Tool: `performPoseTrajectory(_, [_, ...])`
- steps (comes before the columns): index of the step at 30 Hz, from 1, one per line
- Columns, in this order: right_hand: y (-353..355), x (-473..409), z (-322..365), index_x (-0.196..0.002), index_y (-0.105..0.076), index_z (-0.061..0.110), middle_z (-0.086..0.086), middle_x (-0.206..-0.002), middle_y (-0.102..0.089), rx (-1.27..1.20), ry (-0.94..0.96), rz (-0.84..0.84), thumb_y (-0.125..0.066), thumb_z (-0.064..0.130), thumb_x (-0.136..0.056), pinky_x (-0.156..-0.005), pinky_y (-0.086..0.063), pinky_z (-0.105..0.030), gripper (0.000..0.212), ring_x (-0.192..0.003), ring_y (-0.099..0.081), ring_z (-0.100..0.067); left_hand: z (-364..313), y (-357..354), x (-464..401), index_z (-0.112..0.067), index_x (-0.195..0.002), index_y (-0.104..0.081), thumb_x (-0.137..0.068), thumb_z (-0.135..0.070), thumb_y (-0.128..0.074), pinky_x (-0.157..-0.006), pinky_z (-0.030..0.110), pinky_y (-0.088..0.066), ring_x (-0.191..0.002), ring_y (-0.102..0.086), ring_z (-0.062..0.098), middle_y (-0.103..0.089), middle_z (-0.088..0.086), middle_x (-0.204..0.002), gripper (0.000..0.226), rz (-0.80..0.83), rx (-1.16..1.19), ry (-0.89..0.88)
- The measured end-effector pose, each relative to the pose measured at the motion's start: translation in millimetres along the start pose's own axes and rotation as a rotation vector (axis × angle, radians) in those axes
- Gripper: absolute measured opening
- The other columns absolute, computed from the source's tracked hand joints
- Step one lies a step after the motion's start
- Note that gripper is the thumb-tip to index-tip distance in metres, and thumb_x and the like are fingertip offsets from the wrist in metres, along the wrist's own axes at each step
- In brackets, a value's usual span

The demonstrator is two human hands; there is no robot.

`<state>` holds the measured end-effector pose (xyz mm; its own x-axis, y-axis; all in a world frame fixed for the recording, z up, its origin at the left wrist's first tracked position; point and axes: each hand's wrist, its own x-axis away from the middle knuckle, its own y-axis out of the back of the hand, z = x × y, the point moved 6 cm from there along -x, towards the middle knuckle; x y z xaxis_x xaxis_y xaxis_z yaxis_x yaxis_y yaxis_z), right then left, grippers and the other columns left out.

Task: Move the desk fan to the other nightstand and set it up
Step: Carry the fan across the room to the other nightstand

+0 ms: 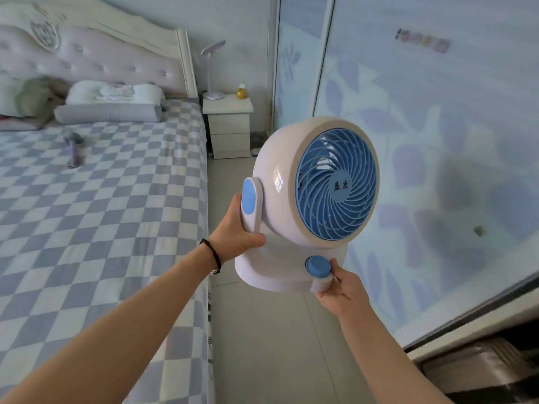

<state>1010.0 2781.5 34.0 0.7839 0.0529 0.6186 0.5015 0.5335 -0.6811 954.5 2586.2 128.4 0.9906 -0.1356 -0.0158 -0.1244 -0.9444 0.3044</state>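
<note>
Carrying: the desk fan [315, 199] is held in mid-air over the floor [262, 345], in the aisle between the bed [102, 214] and the wardrobe doors [437, 170].
Left hand [239, 231]: closed around the fan's left side arm, thumb lying along the base of the yoke.
Right hand [338, 287]: gripping the right front corner of the base, thumb just beside the blue knob [319, 267].
Fan attitude: upright, tilted slightly, grille facing the wearer.
Cord: none visible; whether one trails out of view cannot be told.
Risk, near: the head likely pivots in its yoke, so a grip on the arm alone could let it swing; the thumb may turn the knob.
Risk, far: the nightstand [229, 126] ahead already carries a lamp [211, 71] and a small yellow ornament [241, 91], leaving limited bare top; a careless set-down could topple either.
</note>
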Motion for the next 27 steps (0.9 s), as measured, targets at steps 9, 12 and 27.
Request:
performPoseTrajectory(9, [-65.7, -105.4, 36.5, -0.090, -0.057, 0.008, -0.009, -0.064, -0.072, 0.101, -0.100, 0.041, -0.046, 0.013, -0.093, -0.044, -0.056, -0.030, 0.012, -0.054, -0.070, -0.020, 12.2, 25.6, -99.5, -0.023, -0.113, -0.033, -0.055, -0.014, -0.060, -0.072, 0.030, -0.050, -0.088, -0.051, 0.022, -0.050, 0.021, -0.111, 0.065, -0.123, -0.030, 0.046])
performPoseTrajectory(12, [-88.5, -148.1, 59.2, -0.087, -0.058, 0.008, -0.007, -0.059, -0.072, 0.130, -0.125, 0.056, -0.046, 0.013, -0.093, -0.047, -0.055, -0.032, 0.015, -0.049, -0.069, -0.018, 12.4, 28.0, -141.3, -0.019, -0.116, -0.035, -0.054, -0.013, -0.060, -0.069, 0.027, -0.048, -0.087, -0.051, 0.021, -0.050, 0.023, -0.113, 0.066, -0.171, -0.048, 0.050])
performPoseTrajectory(27, [-194.3, -284.6, 123.0, -0.082, -0.053, 0.004, -0.011, -0.085, -0.059, 0.307, -0.256, 0.057, -0.046, 0.011, -0.094, -0.065, -0.051, -0.036, 0.015, -0.078, -0.056, -0.024, 27.5, 55.6, -295.4, -0.024, -0.119, -0.033, -0.056, -0.012, -0.060, -0.075, 0.034, -0.051, -0.090, -0.053, 0.020, -0.051, 0.008, -0.103, 0.069, -0.322, 0.000, 0.137])
